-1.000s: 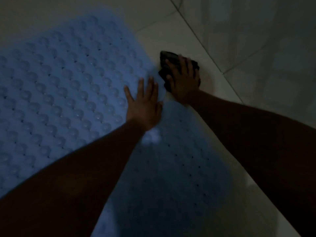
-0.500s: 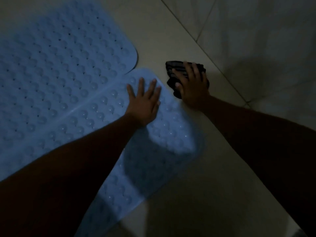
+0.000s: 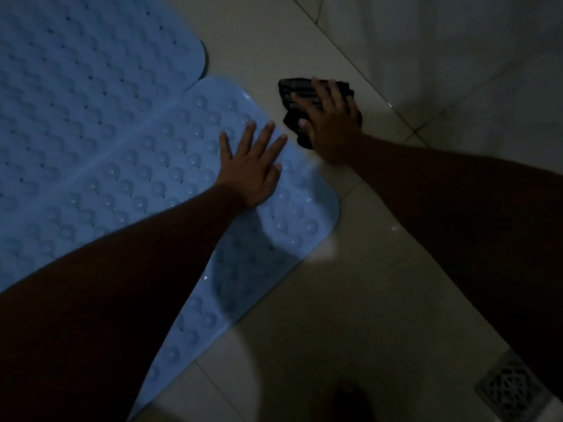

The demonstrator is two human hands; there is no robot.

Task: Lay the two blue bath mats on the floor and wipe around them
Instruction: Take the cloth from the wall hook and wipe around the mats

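Two blue bath mats with raised bumps lie flat on the pale tiled floor, side by side. The far mat (image 3: 91, 65) fills the upper left; the near mat (image 3: 170, 166) runs diagonally toward me. My left hand (image 3: 253, 166) presses flat on the near mat close to its right edge, fingers straight and spread. My right hand (image 3: 329, 117) presses a dark striped cloth (image 3: 292, 89) onto the floor tile just right of that mat, fingers laid over it.
A tiled wall (image 3: 457, 56) rises close behind the cloth on the right. A square metal floor drain (image 3: 511, 391) sits at the lower right. Bare floor tile (image 3: 350, 300) stretches toward me; the light is dim.
The view has pulled back and shifted, so both mats' rounded corners and the drain now show. My right hand and cloth stay beside the near mat's edge; my left hand stays flat on it.
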